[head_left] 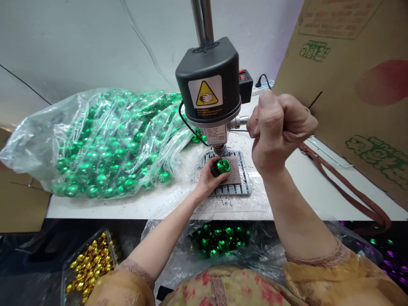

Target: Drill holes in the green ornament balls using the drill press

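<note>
A small black bench drill (208, 89) stands on the white table (306, 182). Its bit points down at a shiny green faceted ball (223, 165) on a brown pad on the drill's ribbed base plate (244, 187). My left hand (208, 178) is closed round that ball and holds it under the bit. My right hand (279, 127) is raised to the right of the drill head, clenched in a fist round the drill's feed lever, whose thin end sticks out past the knuckles.
A large clear bag of green balls (105, 140) lies left of the drill. Another bag of green balls (219, 240) sits below the table edge, a tray of gold balls (91, 259) at lower left. A cardboard box (350, 76) and brown strap (347, 187) are on the right.
</note>
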Action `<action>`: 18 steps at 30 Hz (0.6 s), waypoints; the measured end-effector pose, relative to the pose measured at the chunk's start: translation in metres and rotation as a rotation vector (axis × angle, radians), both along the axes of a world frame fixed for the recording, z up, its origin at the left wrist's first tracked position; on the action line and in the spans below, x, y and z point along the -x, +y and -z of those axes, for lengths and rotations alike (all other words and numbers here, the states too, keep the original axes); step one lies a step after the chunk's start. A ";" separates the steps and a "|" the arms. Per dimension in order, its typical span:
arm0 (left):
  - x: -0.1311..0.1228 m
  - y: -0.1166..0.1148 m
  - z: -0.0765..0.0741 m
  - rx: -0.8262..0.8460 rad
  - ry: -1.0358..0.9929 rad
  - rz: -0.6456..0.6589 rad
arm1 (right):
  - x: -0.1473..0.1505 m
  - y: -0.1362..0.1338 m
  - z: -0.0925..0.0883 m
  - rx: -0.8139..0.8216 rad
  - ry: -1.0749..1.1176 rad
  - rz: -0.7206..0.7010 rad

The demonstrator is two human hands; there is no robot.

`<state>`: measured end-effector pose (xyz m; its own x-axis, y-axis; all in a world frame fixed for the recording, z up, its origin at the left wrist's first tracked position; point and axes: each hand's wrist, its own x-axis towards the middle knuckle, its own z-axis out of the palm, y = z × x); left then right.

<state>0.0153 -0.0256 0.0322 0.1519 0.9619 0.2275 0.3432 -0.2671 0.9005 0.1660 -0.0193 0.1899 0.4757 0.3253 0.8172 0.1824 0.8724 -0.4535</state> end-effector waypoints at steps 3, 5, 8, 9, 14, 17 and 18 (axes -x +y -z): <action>0.000 0.000 0.001 -0.005 -0.002 0.003 | 0.001 0.002 0.010 -0.038 -0.001 0.028; 0.001 0.001 0.002 -0.005 -0.001 0.009 | 0.002 0.002 0.015 -0.063 0.016 0.006; 0.001 0.001 0.005 -0.013 -0.007 0.024 | 0.001 0.001 0.020 -0.031 0.027 -0.013; 0.001 0.001 0.006 -0.016 -0.012 0.029 | 0.000 0.000 0.021 -0.017 0.023 -0.015; 0.001 0.001 0.007 -0.017 -0.032 0.035 | 0.002 0.003 0.024 -0.097 0.064 -0.025; 0.001 0.000 0.006 -0.014 -0.032 0.033 | 0.004 0.006 0.026 -0.168 0.096 -0.044; 0.001 0.000 0.005 -0.012 -0.029 0.031 | 0.004 0.006 0.027 -0.178 0.097 -0.047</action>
